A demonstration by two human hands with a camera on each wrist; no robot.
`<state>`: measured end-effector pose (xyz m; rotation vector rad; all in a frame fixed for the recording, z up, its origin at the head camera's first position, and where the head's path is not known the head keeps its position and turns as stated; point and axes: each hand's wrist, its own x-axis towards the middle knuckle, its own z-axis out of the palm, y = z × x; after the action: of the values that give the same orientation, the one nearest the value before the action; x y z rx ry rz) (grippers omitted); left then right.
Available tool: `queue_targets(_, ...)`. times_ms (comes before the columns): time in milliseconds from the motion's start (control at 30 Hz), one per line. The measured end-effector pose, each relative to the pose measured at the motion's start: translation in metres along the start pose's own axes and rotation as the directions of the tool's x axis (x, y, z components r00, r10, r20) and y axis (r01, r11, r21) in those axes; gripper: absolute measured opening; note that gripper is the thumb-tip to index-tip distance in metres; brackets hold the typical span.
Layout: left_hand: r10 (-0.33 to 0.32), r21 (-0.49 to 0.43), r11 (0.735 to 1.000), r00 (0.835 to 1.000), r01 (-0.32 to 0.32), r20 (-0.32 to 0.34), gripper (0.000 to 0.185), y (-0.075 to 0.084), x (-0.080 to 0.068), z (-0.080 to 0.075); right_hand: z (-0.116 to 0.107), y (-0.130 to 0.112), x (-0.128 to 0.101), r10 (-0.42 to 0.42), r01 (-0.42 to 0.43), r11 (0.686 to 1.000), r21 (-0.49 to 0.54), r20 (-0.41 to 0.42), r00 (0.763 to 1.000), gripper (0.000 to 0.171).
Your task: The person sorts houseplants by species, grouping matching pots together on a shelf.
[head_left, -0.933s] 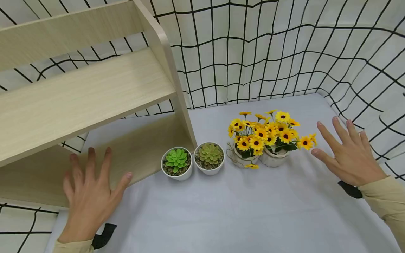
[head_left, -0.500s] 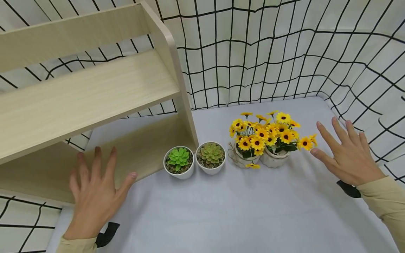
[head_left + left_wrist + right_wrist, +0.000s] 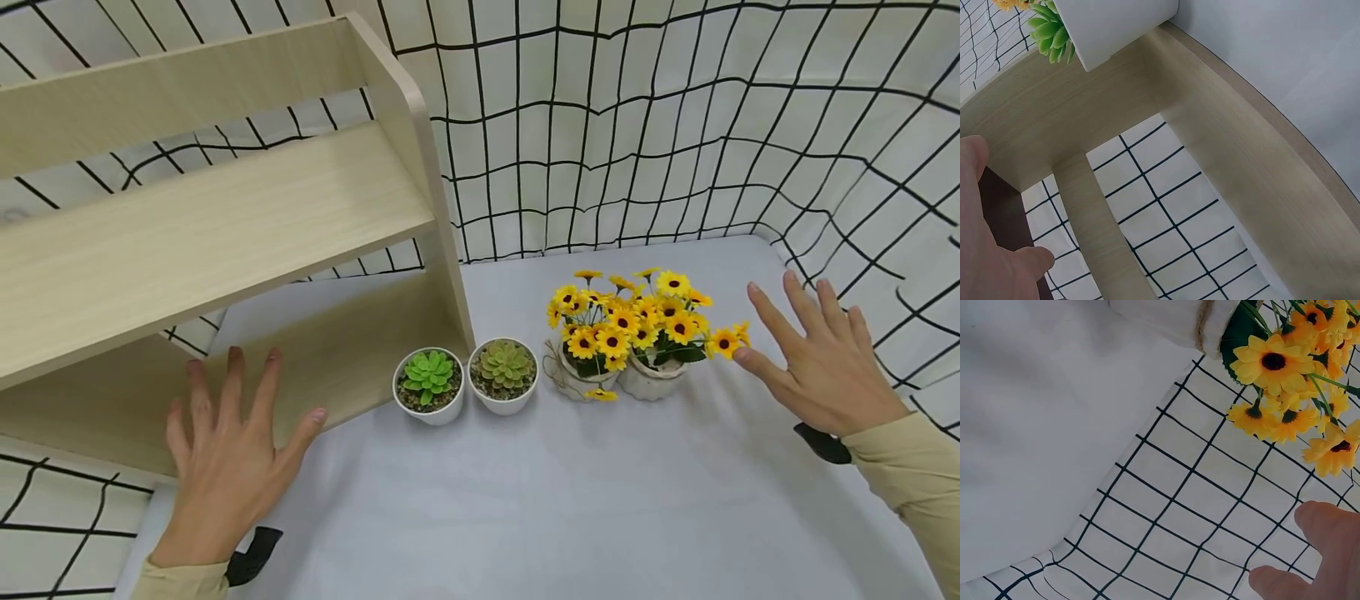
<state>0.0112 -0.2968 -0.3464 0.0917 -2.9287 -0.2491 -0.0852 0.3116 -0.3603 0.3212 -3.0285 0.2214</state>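
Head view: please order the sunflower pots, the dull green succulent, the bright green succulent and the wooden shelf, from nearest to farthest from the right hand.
From the right hand:
1. Sunflower pots, just to its left.
2. Dull green succulent, in the middle.
3. Bright green succulent, further left.
4. Wooden shelf, far left, by the left hand.

Staged tabletop, grid-cloth backdrop (image 3: 637, 125)
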Motion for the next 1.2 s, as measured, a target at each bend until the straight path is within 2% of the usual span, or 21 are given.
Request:
queue_targets(300, 0.000, 0.003, 1.000, 1.000, 0.000, -0.009, 0.082, -0.001, -0.004, -0.005, -0.008, -0.004, 0.007, -0.019, 0.019, 1.000, -0.009, -0.005, 1.000, 0.081)
queue_targets(533, 0.014, 0.004, 1.000, 0.999, -0.014, -0.049, 0.084, 0.005, -0.005, -0.010, -0.022, -0.015, 0.019, -0.068, 0.067, 0.998, -0.011, -0.053, 0.996, 0.080)
queue_targets(700, 0.057, -0.005, 0.998, 0.993, -0.058, -0.102, 0.083, 0.013, -0.003, -0.015, -0.032, -0.027, 0.028, -0.080, 0.082, 0.997, 0.015, -0.081, 0.993, 0.082)
queue_targets(833, 0.116, -0.016, 0.993, 0.974, -0.121, -0.194, 0.086, 0.019, -0.003, -0.019, -0.039, -0.040, 0.038, -0.121, 0.129, 0.990, 0.058, -0.126, 0.985, 0.081)
queue_targets(933, 0.165, -0.021, 0.984, 0.945, -0.178, -0.283, 0.091, 0.023, -0.004, -0.023, -0.044, -0.054, 0.047, -0.167, 0.186, 0.978, 0.091, -0.187, 0.968, 0.081)
queue_targets(1033, 0.218, -0.020, 0.969, 0.885, -0.248, -0.411, 0.089, 0.026, -0.003, -0.025, -0.046, -0.071, 0.056, -0.214, 0.257, 0.959, 0.118, -0.290, 0.933, 0.086)
queue_targets(1100, 0.240, -0.023, 0.957, 0.832, -0.290, -0.500, 0.083, 0.027, -0.001, -0.028, -0.047, -0.081, 0.063, -0.241, 0.306, 0.943, 0.132, -0.363, 0.900, 0.092)
queue_targets(1200, 0.242, -0.029, 0.941, 0.731, -0.337, -0.638, 0.072, 0.028, 0.003, -0.034, -0.047, -0.096, 0.075, -0.286, 0.389, 0.912, 0.131, -0.478, 0.831, 0.098)
